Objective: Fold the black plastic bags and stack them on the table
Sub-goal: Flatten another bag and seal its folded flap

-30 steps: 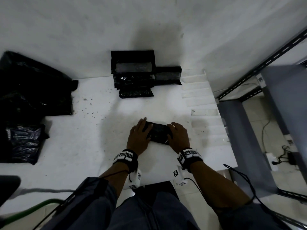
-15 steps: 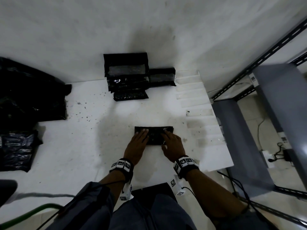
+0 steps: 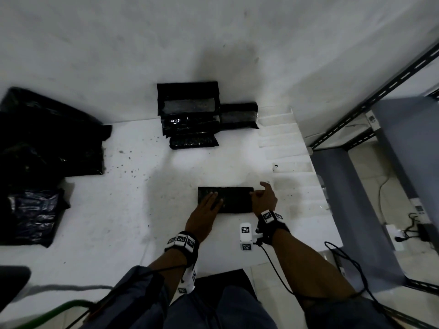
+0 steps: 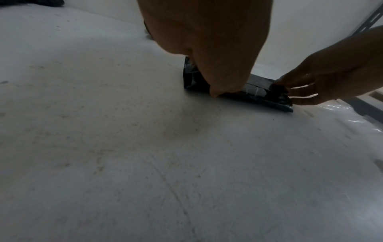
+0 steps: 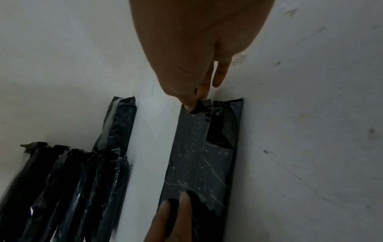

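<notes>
Folded black bag [image 3: 225, 200] lies on the table [image 3: 118, 222], pressed flat under the left hand [image 3: 202, 218], fingers straight; its right end is pinched in the right hand [image 3: 263, 199] grip. Risk: springy layers may reopen once pressure is eased. Unfolded bags [image 3: 47, 138] lie far left; finished stack [image 3: 190, 119] lies beyond, path unobstructed.

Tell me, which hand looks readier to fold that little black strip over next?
Probably the right hand: it pinches the right end of the folded bag, ready to lift it. The left hand lies flat on the bag's left part, fingers straight, better suited to pinning it down.
</notes>
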